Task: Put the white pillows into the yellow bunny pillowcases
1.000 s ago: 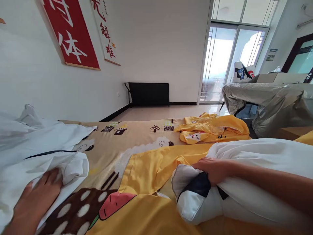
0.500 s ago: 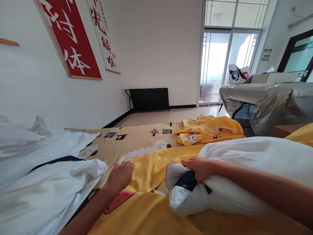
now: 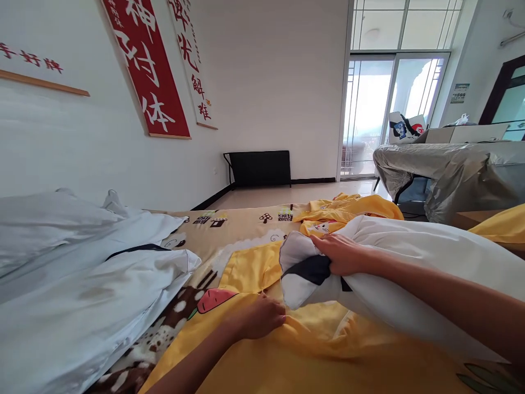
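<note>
My right hand (image 3: 342, 253) is closed round the end of a plump white pillow (image 3: 410, 246), just by the dark navy band (image 3: 309, 270) at its corner. The pillow's near end is lifted above a yellow pillowcase (image 3: 254, 361) printed with a pink carrot (image 3: 214, 300). Left of the pillow and a bit lower, my left hand (image 3: 262, 317) pinches the pillowcase's edge, drawing the cloth up so that its mouth gapes under the pillow. The left fingertips are partly hidden by the hand itself.
White bedding (image 3: 102, 306) lies along the left. A patterned beige sheet (image 3: 241, 223) spreads beneath, with more yellow printed cloth (image 3: 348, 210) at the far side. A plastic-covered table (image 3: 435, 158) stands at right, and a black folded frame (image 3: 260, 168) leans by the wall.
My left hand has moved right and taken hold of the pillowcase's edge. My right hand has raised the pillow's end slightly. The view has turned a little left.
</note>
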Demonstrator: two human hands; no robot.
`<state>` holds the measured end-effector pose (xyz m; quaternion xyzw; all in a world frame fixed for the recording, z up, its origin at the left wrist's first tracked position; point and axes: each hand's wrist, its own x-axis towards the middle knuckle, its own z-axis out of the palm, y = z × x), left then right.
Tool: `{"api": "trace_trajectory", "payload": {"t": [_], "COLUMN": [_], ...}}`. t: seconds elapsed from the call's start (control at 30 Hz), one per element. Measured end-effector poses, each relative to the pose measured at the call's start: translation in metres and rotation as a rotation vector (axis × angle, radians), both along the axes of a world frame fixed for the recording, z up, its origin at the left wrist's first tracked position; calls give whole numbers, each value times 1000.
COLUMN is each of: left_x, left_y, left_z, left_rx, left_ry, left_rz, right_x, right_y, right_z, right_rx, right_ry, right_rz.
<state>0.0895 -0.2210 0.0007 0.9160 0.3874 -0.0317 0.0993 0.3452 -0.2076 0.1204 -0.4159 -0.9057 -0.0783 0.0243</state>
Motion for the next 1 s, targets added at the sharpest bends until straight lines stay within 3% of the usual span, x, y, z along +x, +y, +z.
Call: {"api": "trace_trajectory", "payload": {"t": [0.1, 0.17, 0.3, 0.43, 0.57, 0.83, 1.0], "left_x": [1, 1, -5, -12, -6, 6, 5], "left_y": [-7, -9, -13, -9, 10, 69, 76], "left_z": [1, 4, 14, 20, 17, 4, 6], "left_rx": [1, 24, 57, 62, 124, 327, 392], "left_ry": [56, 103, 108, 169, 333, 355, 441], "left_rz": [-65, -68, 5, 91, 102, 235, 325], "right_x": [-5, -13, -35, -45, -41, -42, -42], "right_y": [9, 15, 26, 30, 27, 24, 22], "right_z": [20, 16, -22, -50, -53, -56, -54], "right_rx": [1, -66, -245, -279, -274, -271, -269], "right_ry": [27, 2, -105, -120, -103, -84, -76], "right_rz": [-44, -40, 31, 58, 70, 62, 57]}}
